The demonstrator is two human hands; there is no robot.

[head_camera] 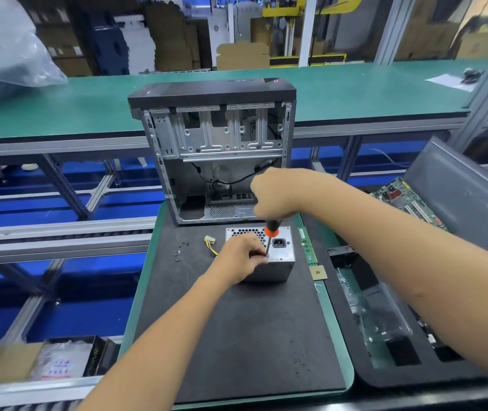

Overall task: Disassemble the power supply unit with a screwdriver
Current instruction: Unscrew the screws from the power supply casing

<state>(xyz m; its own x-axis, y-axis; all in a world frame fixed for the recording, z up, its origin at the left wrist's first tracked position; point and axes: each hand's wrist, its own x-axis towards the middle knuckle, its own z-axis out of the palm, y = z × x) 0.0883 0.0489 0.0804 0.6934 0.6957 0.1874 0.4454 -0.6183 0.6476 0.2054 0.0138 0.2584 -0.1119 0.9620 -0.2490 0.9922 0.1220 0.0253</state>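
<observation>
A silver power supply unit (280,256) stands on the black mat (237,327), its vented face with the black power socket turned up. My right hand (275,194) grips the handle of a black and orange screwdriver (271,231) held upright, its thin shaft pointing down at the unit's top face near the front edge. My left hand (241,258) lies over the unit's left side, fingers curled around it and touching the shaft near the tip. Yellow and black cables with a white connector (210,244) stick out to the left of the unit.
An open, stripped computer case (216,149) stands just behind the unit. Several small loose screws (181,250) lie on the mat to the left. A memory stick (306,246) and a processor chip (318,272) sit at the mat's right edge. A tray (385,330) and a motherboard (409,200) are on the right.
</observation>
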